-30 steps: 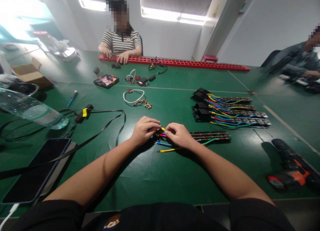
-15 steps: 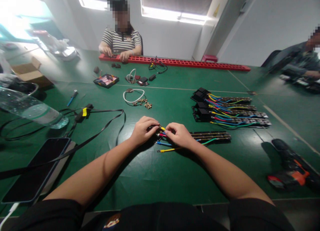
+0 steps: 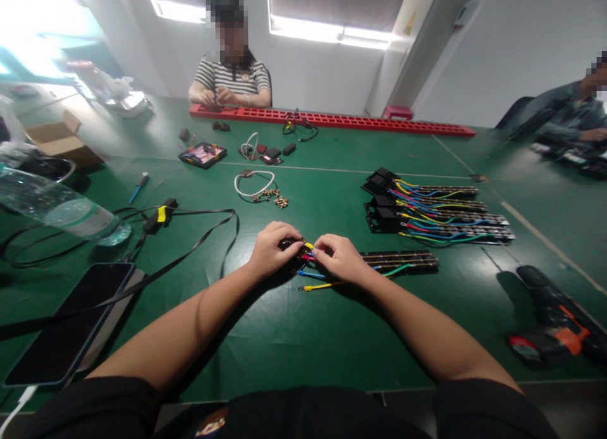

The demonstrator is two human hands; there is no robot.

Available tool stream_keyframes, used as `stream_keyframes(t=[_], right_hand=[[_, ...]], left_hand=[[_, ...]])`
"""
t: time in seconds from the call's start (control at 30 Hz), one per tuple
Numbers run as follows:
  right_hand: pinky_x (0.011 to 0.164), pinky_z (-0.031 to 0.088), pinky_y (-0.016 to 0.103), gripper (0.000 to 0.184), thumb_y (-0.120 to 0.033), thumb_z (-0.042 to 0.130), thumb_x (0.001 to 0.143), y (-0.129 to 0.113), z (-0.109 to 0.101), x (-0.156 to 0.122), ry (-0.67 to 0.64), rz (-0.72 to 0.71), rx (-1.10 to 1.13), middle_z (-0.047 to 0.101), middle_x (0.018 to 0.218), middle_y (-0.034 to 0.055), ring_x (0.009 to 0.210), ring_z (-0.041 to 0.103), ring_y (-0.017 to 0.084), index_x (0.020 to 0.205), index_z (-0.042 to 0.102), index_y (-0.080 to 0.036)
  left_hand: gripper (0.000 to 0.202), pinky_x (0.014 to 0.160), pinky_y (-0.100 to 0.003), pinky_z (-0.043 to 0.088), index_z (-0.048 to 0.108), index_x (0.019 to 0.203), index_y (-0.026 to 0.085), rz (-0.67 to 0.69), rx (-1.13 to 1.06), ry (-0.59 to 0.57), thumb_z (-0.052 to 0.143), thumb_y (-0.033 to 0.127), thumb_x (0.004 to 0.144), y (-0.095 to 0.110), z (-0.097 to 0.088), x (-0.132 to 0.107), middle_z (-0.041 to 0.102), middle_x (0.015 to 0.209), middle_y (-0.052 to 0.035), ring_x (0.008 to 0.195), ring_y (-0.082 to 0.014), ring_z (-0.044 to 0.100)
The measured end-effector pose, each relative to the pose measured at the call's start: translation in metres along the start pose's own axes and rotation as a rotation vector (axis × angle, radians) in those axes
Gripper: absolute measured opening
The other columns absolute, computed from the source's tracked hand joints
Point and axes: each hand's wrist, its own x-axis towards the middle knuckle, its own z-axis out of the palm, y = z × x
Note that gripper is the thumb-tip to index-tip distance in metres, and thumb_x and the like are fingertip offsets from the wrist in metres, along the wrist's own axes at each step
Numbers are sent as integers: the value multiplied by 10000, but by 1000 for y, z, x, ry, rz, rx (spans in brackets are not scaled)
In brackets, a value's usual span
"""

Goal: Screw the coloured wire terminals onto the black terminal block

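A long black strip assembly with coloured wires (image 3: 412,260) lies on the green table in front of me. My left hand (image 3: 274,249) is closed around its black left end, which the fingers partly hide. Thumb and fingertips of my right hand (image 3: 342,257) pinch a yellow-sleeved wire (image 3: 309,245) close to its lug, beside the left thumb. A red-sleeved wire end (image 3: 308,257) shows just below. Nearer to me, a blue wire (image 3: 310,274) and another yellow wire (image 3: 317,287) stick out with loose lugs.
Several similar wired assemblies (image 3: 441,214) lie at the right, behind a power drill (image 3: 554,338). Small brass screws (image 3: 281,202) sit beyond my hands. At left are a bottle (image 3: 80,214), a phone (image 3: 71,325) and black cable (image 3: 199,240). A co-worker (image 3: 232,78) sits behind a red rail (image 3: 341,119).
My hands hold nearly the same position, with the yellow-sleeved wire still pinched. Across the table, the co-worker's hands have lifted off the red rail and come together.
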Motion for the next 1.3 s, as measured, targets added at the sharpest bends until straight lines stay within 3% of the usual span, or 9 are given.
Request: stream_keyframes(t=[0.3, 0.53, 0.9, 1.3], right_hand=[[737, 389, 266, 131, -250, 607, 896, 0, 1, 0, 4, -3, -2, 670, 838, 22, 784, 564, 141, 814, 665, -167], [741, 394, 267, 149, -265, 599, 913, 0, 1, 0, 8, 1, -20, 678, 853, 31, 795, 577, 146, 833, 673, -165], [761, 402, 279, 163, -261, 595, 932, -1, 1, -1, 17, -23, -73, 686, 851, 42, 805, 585, 156, 822, 667, -164], [820, 340, 338, 215, -300, 566, 979, -2, 7, -5, 63, -89, -310, 697, 881, 67, 852, 543, 191, 827, 647, -171]], left_hand=[[88, 825, -352, 526, 730, 913, 208, 13, 13, -10, 696, 288, 919, 0, -1, -2, 752, 901, -40, 874, -194, 681], [145, 885, -416, 448, 730, 957, 214, 77, 145, -51, 657, 339, 951, -1, -6, -7, 759, 970, -50, 935, -226, 662], [151, 917, -435, 484, 723, 979, 209, 72, 166, -89, 640, 332, 960, -1, -9, -8, 747, 1001, -71, 987, -241, 656], [147, 940, -436, 495, 715, 1017, 205, 137, 224, -137, 606, 297, 981, -1, -9, -9, 739, 1024, -78, 1004, -240, 644]])
